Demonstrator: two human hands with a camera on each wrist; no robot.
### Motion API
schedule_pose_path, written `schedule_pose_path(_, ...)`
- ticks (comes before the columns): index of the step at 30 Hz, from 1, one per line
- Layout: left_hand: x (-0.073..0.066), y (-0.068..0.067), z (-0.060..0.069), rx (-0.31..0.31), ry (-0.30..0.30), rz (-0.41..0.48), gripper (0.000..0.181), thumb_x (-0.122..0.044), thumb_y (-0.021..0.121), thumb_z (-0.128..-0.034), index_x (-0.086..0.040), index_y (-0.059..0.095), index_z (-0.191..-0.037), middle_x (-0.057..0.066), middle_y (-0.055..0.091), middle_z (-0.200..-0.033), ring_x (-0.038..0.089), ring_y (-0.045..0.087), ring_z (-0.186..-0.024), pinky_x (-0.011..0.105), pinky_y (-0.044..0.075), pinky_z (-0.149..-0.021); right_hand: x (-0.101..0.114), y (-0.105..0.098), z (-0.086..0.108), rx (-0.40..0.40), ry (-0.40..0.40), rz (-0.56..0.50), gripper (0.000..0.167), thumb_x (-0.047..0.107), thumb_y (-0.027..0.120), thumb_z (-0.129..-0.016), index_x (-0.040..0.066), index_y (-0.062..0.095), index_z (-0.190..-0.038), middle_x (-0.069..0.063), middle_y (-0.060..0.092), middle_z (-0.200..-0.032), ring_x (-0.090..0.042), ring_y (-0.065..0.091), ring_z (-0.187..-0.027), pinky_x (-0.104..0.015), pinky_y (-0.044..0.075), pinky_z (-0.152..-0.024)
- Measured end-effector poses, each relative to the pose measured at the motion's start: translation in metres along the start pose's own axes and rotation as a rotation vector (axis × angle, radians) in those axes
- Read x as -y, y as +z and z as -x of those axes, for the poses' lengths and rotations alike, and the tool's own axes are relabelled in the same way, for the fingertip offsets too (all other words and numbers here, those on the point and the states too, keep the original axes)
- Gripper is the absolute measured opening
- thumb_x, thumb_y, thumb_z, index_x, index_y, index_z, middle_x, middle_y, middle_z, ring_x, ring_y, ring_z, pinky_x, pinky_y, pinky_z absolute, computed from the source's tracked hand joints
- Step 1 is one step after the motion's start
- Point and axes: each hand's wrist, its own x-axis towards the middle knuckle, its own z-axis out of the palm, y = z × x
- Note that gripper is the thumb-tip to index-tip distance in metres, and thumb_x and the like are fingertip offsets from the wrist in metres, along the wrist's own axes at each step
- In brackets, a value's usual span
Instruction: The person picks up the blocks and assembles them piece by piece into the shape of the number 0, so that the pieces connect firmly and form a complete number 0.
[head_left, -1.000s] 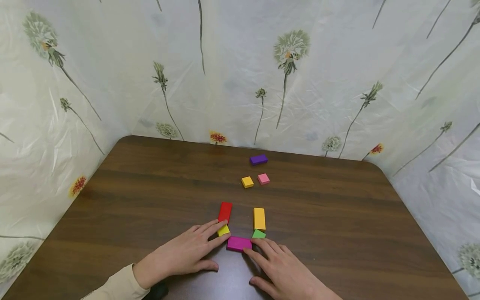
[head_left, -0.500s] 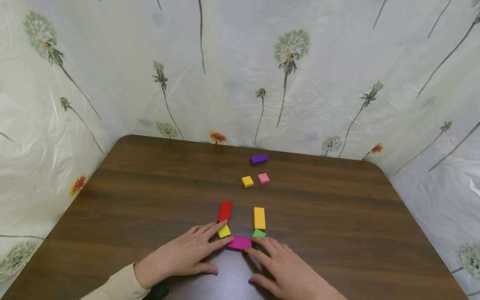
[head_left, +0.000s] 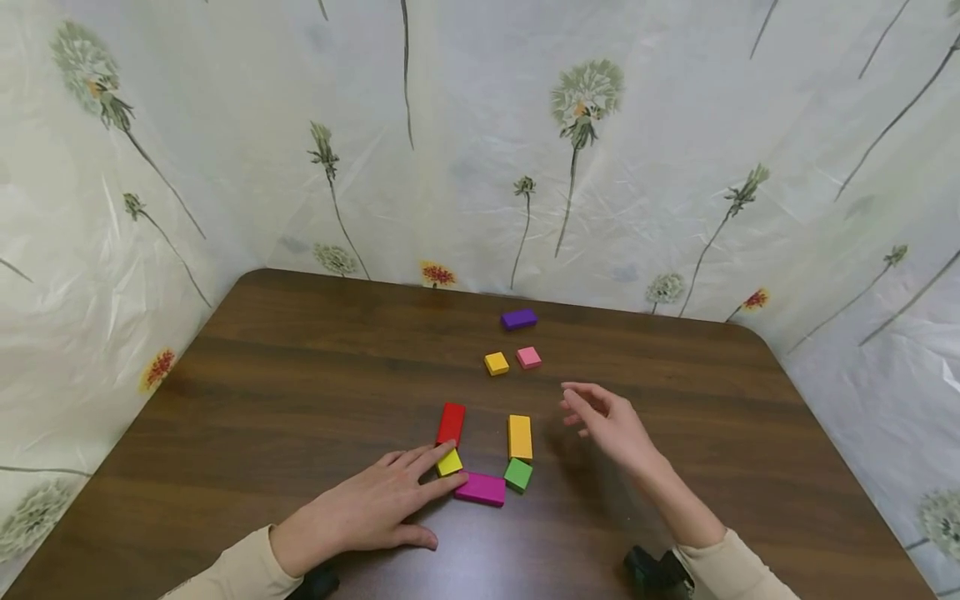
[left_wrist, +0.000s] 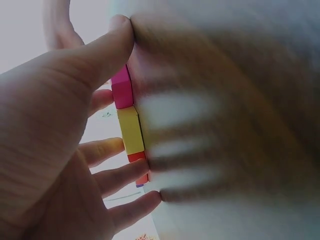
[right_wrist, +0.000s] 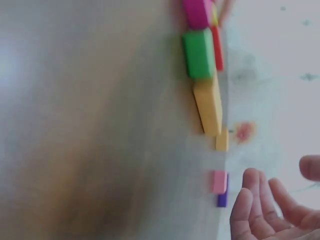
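My left hand [head_left: 367, 504] rests with spread fingers on the table, its fingertips touching the yellow block [head_left: 449, 463] and the left end of the magenta block [head_left: 482, 489]. A red block [head_left: 451, 423] extends away from the yellow one. At the magenta block's right end lies a green block [head_left: 518, 475], with an orange-yellow block [head_left: 520, 437] beyond it. My right hand [head_left: 611, 425] hovers over the table right of that block, fingers loosely bent and holding nothing. In the right wrist view, the right hand [right_wrist: 275, 210] appears near the pink block [right_wrist: 220, 182].
Farther back on the brown table [head_left: 337, 350] lie a small yellow-orange block [head_left: 496, 363], a pink block [head_left: 528, 357] and a purple block [head_left: 519, 319]. A flower-patterned sheet [head_left: 450, 167] stands behind the table. Black devices are at both wrists.
My right hand has let go of the magenta and green blocks and moved up and to the right, uncovering the green block. The left hand has hardly moved.
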Motion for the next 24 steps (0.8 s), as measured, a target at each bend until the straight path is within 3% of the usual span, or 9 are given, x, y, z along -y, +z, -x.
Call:
schedule_pose_path(3, 0.000, 0.001, 0.000, -0.004, 0.000, -0.001, 0.077, -0.059, 0.061, -0.0882, -0.026, 0.035, -0.153, 0.013, 0.024, -0.158, 0.027, 0.036, -0.137, 0.049, 0.039, -0.101, -0.001, -0.006, -0.017, 0.007, 0.093, -0.066, 0.063, 0.050, 0.052, -0.098, 0.005, 0.047, -0.142, -0.019, 0.061, -0.125, -0.025, 0.064, -0.104, -0.034, 0.052, -0.084)
schedule_pose_path(8, 0.002, 0.001, 0.000, -0.003, -0.003, 0.011, 0.077, -0.058, 0.063, -0.0877, -0.026, 0.035, -0.153, 0.013, 0.025, -0.158, 0.028, 0.036, -0.137, 0.050, 0.039, -0.101, -0.001, -0.006, -0.043, 0.017, 0.154, -0.073, 0.062, 0.048, 0.053, -0.099, 0.005, 0.046, -0.143, -0.019, 0.060, -0.128, -0.025, 0.064, -0.106, -0.033, 0.051, -0.084)
schedule_pose_path(18, 0.004, 0.003, 0.000, -0.009, 0.001, -0.003, 0.079, -0.059, 0.061, -0.0873, -0.027, 0.034, -0.153, 0.013, 0.023, -0.158, 0.028, 0.035, -0.137, 0.050, 0.040, -0.100, 0.000, -0.001, -0.085, 0.015, 0.193, 0.027, 0.056, 0.042, 0.054, -0.100, 0.006, 0.048, -0.143, -0.018, 0.055, -0.136, -0.028, 0.061, -0.111, -0.037, 0.049, -0.089)
schedule_pose_path(24, 0.002, 0.004, 0.000, 0.001, -0.004, 0.003, 0.078, -0.059, 0.062, -0.0869, -0.027, 0.035, -0.153, 0.012, 0.024, -0.158, 0.028, 0.035, -0.137, 0.050, 0.040, -0.100, -0.001, 0.006, -0.099, -0.003, 0.189, 0.178, 0.058, 0.047, 0.057, -0.096, 0.008, 0.052, -0.140, -0.014, 0.063, -0.120, -0.024, 0.062, -0.099, -0.037, 0.047, -0.085)
